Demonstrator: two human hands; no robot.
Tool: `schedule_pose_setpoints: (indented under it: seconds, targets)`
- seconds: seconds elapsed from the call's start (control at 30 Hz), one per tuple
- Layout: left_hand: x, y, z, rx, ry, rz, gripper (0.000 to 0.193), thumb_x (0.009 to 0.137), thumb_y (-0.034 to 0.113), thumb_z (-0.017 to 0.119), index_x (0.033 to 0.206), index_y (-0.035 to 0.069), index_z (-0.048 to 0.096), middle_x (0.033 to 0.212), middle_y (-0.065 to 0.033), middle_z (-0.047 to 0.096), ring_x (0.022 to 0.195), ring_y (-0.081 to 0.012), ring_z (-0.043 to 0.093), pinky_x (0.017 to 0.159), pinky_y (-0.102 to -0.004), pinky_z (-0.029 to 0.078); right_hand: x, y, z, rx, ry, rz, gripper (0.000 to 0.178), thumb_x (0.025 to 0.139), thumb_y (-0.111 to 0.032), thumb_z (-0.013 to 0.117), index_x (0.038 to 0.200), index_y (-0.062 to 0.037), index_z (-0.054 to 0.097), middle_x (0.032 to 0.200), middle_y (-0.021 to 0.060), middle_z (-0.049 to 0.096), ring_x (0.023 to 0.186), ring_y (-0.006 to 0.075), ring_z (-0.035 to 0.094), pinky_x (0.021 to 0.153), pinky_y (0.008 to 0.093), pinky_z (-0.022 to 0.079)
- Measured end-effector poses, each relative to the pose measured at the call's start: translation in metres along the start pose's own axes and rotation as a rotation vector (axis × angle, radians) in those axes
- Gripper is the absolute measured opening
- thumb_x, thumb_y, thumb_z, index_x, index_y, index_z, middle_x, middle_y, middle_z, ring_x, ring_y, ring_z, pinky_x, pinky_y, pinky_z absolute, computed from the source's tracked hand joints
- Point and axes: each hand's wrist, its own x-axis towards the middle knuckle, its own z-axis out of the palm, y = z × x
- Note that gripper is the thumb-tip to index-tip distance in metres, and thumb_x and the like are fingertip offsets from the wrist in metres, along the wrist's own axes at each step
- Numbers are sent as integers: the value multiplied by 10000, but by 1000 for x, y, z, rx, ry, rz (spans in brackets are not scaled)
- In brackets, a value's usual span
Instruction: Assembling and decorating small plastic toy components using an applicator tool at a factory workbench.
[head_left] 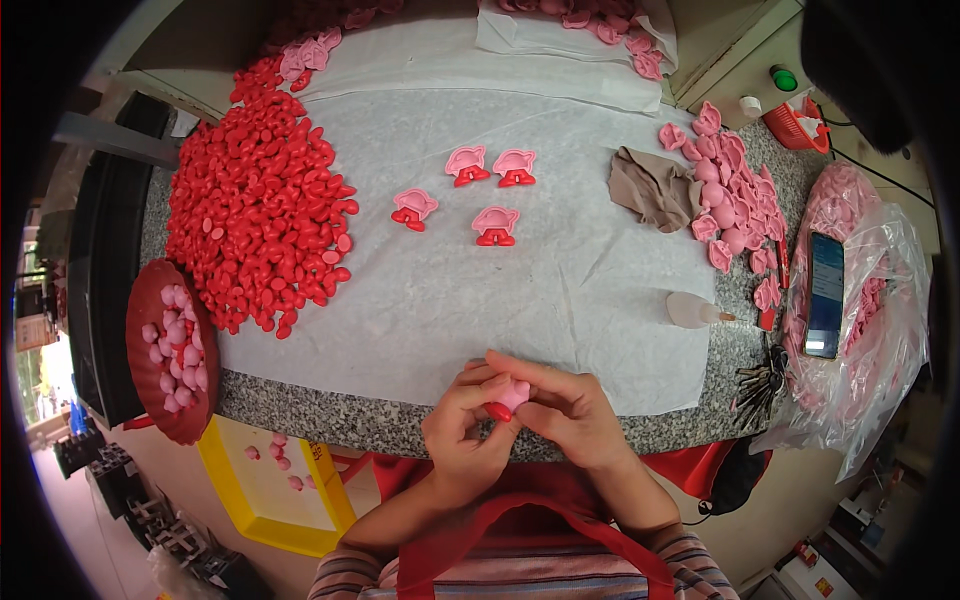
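Observation:
Near the front edge of the table, my left hand [462,425] and my right hand [578,412] are closed together round a small pink plastic toy part [514,391] with a red foot piece [497,411] at its lower side. The fingers of both hands pinch it, and they hide part of it. Farther out on the white paper [370,300] lie several pink half-shells with red feet, one of them a pink-and-red figure half [495,225] straight ahead of my hands. To the right, a small squeeze bottle [690,310] lies on its side.
A large heap of red feet [250,200] covers the left. Pink shells [725,190] pile up at right beside a brown cloth [650,190]. A red bowl [150,400] of pink balls sits at the left edge, above a yellow tray [225,490]. A phone [824,295] rests on a plastic bag [890,330].

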Motion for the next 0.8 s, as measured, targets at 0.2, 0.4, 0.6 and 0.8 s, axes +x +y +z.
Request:
schedule_pose_setpoints:
  seconds: [0.2, 0.4, 0.6, 0.8]
  targets:
    - [0, -2, -1, 73, -25, 63, 321, 690, -159, 611, 980, -54, 522, 1052, -202, 547, 898, -212, 604, 732, -247, 510, 0, -2, -3, 3, -15, 42, 460, 815, 97, 434, 1257, -31, 442, 1154, 83, 527, 986, 124, 517, 828, 257, 435]
    - [-3, -1, -3, 91, -21, 66, 318, 684, -143, 625, 981, -58, 548, 1061, -190, 550, 915, -201, 594, 718, -245, 517, 0, -3, 0, 20, 8, 55, 450, 817, 87, 438, 1251, -30, 448, 1161, 78, 523, 992, 135, 521, 845, 263, 429]
    - [20, 38, -10, 296, -99, -103, 366, 688, -100, 635, 1035, -13, 557, 1037, -144, 561, 913, -194, 598, 689, -246, 537, -9, -25, 20, -895, 360, -415, 413, 772, 59, 527, 1181, 11, 500, 1131, 107, 540, 959, 163, 546, 787, 268, 452]
    - [15, 52, -15, 259, -67, -172, 390, 675, -71, 670, 1043, 14, 572, 971, -124, 562, 856, -174, 610, 684, -243, 540, -15, -16, 24, -236, 244, -164, 335, 751, 97, 573, 1077, 27, 534, 1044, 110, 528, 961, 155, 527, 811, 270, 447]
